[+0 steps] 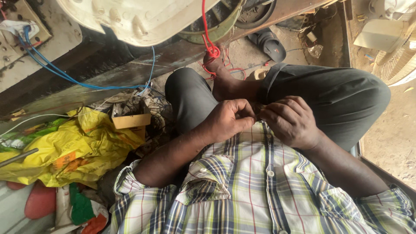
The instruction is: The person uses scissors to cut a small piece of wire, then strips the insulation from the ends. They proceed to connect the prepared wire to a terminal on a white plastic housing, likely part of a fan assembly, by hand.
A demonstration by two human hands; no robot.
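Plaid shirt hem (255, 130) sits pinched between both hands: left hand (229, 119) and right hand (291, 122) curl fingertips together over something tiny, likely fine handling; red wire (209, 45) beyond them.

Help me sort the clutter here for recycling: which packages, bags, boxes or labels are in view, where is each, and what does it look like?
Yellow plastic bag: crumpled on the floor beside the left hand, with orange and green print.
Cardboard box: small, tan, open, just beyond the bag among tangled wires.
Red, green and white wrapper: crumpled at the lower left edge.
No screens or signs show.
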